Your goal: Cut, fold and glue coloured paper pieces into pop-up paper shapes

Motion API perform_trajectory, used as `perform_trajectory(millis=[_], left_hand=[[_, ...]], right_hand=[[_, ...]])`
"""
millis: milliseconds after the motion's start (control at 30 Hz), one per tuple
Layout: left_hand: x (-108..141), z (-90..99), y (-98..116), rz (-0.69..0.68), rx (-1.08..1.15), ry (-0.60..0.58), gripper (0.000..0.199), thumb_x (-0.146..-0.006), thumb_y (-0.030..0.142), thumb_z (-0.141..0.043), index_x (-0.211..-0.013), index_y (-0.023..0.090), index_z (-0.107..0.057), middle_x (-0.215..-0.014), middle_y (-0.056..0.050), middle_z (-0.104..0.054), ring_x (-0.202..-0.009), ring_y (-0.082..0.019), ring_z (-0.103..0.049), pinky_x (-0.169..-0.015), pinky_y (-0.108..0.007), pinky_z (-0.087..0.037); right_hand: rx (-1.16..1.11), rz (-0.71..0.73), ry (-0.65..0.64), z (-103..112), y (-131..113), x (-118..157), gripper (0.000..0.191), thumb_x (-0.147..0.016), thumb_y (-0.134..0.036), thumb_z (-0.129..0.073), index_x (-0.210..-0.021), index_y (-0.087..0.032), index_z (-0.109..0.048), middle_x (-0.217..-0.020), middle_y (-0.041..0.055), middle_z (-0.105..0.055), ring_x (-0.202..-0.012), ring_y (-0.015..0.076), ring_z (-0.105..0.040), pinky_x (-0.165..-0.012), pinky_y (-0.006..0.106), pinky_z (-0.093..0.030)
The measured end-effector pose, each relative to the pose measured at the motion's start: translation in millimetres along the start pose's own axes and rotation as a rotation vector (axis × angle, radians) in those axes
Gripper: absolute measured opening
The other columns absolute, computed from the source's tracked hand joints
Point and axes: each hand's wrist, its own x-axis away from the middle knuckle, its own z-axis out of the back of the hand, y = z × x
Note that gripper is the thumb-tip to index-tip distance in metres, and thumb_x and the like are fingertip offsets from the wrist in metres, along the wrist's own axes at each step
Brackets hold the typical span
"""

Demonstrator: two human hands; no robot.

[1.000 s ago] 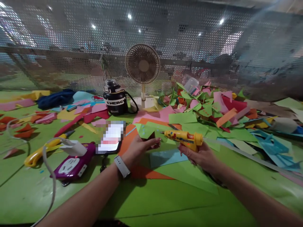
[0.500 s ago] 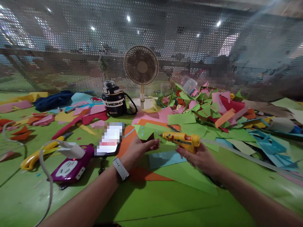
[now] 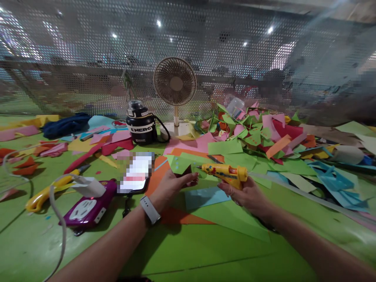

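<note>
Green table (image 3: 188,254) is filling the lower frame before perforated mesh (image 3: 96,58). At centre, the left hand (image 3: 173,186) is pinching folded, apparently dotted paper (image 3: 179,164); right of it, the right hand (image 3: 246,196) is gripping a smooth yellow glue gun (image 3: 225,172).

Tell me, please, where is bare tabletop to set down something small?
The green tabletop looks bare between the left forearm and right forearm, nearer than the orange sheet and green sheet; also left of the white cable, nearer than the yellow-handled tool. It is crowded by the phone and around the paper pile at right.
</note>
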Motion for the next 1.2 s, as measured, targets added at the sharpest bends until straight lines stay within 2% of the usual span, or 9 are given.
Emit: perform_trajectory(millis=[167,400,600,833,1000,1200], left_hand=[[0.3,-1.2,0.5,-0.005,-0.002,-0.005,0.021,-0.060,0.022,-0.080,-0.071,0.016,-0.063,-0.066,0.000,-0.064,-0.059,-0.013,-0.057,-0.065,-0.030,-0.048],[2.1,-3.9,2.6,-0.004,-0.006,0.024,0.023,-0.059,0.022,-0.081,-0.072,0.016,-0.063,-0.066,0.001,-0.063,-0.058,-0.012,-0.057,-0.064,-0.028,-0.048],[2.9,-3.8,3.0,-0.007,-0.021,0.025,0.023,-0.059,0.022,-0.080,-0.073,0.016,-0.063,-0.068,0.000,-0.064,-0.061,-0.013,-0.058,-0.064,-0.028,-0.047],[-0.2,-1.2,-0.6,-0.024,-0.022,0.016,0.022,-0.060,0.022,-0.080,-0.069,0.018,-0.061,-0.063,0.002,-0.062,-0.057,-0.012,-0.056,-0.063,-0.028,-0.047],[0.2,-1.8,-0.1,-0.014,-0.016,0.021,0.023,-0.060,0.022,-0.081,-0.071,0.017,-0.062,-0.066,0.001,-0.063,-0.059,-0.012,-0.058,-0.064,-0.028,-0.048],[1.2,-2.4,0.9,-0.011,-0.021,0.045,0.025,-0.058,0.022,-0.082,-0.072,0.016,-0.062,-0.067,0.001,-0.064,-0.061,-0.012,-0.060,-0.063,-0.028,-0.050]], right_hand=[[0.019,-0.007,-0.001,-0.4,-1.1,-0.1,0.039,-0.075,-0.042,-0.067,-0.109,-0.021,-0.065,-0.085,0.0038,-0.068,-0.067,0.0143,-0.060,-0.055,0.025,-0.052],[0.016,0.020,-0.011,0.2,1.6,-0.4,0.037,-0.077,-0.041,-0.067,-0.110,-0.024,-0.065,-0.093,0.0041,-0.069,-0.080,0.0169,-0.063,-0.069,0.028,-0.054],[0.028,0.016,-0.003,-0.3,1.4,0.1,0.036,-0.077,-0.041,-0.066,-0.109,-0.024,-0.066,-0.092,0.0039,-0.070,-0.083,0.0181,-0.064,-0.073,0.030,-0.055],[0.019,0.023,-0.010,-0.9,3.0,0.1,0.037,-0.077,-0.039,-0.067,-0.111,-0.024,-0.065,-0.103,0.0051,-0.069,-0.092,0.0192,-0.064,-0.082,0.032,-0.053],[0.010,0.042,-0.012,-0.5,3.6,0.0,0.033,-0.077,-0.036,-0.067,-0.109,-0.027,-0.066,-0.101,0.0019,-0.070,-0.091,0.0175,-0.064,-0.083,0.030,-0.052],[0.041,0.016,-0.021,0.3,3.2,0.2,0.036,-0.078,-0.038,-0.066,-0.112,-0.026,-0.065,-0.106,0.0035,-0.069,-0.092,0.0189,-0.065,-0.082,0.031,-0.053]])
